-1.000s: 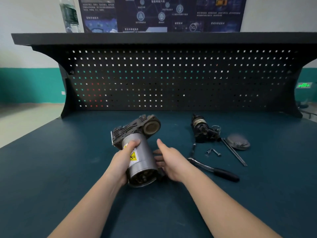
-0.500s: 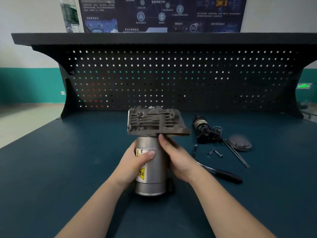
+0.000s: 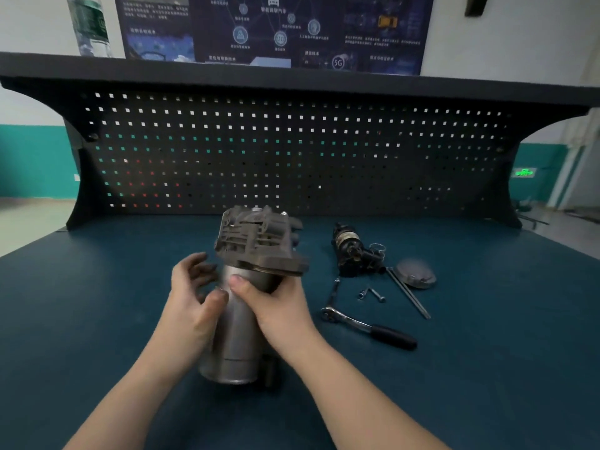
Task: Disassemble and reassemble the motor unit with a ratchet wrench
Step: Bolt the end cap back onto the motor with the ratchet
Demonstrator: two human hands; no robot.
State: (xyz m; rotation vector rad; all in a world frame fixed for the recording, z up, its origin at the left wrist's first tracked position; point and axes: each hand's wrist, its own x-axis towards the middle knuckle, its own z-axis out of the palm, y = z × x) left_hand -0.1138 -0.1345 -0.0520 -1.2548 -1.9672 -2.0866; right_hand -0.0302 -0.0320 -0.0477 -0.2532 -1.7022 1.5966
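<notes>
The motor unit (image 3: 238, 339), a silver cylinder topped by a grey cast housing (image 3: 258, 243), stands upright on the blue bench and leans slightly right. My right hand (image 3: 276, 306) grips the cylinder just under the housing, thumb across the front. My left hand (image 3: 194, 297) hovers at the cylinder's left side, fingers spread and loosely curled, thumb touching the metal. The ratchet wrench (image 3: 367, 326) with a black handle lies on the bench to the right.
Right of the unit lie a dark rotor assembly (image 3: 352, 251), a round metal cap (image 3: 415, 274), a long rod (image 3: 409, 293) and loose bolts (image 3: 371, 293). A black pegboard (image 3: 292, 151) closes the back of the bench. A bottle (image 3: 91, 24) stands on the top shelf.
The unit went from lying tilted to standing upright. It has turned, hiding the yellow label. My left hand has let go of the cylinder; my right hand now wraps it.
</notes>
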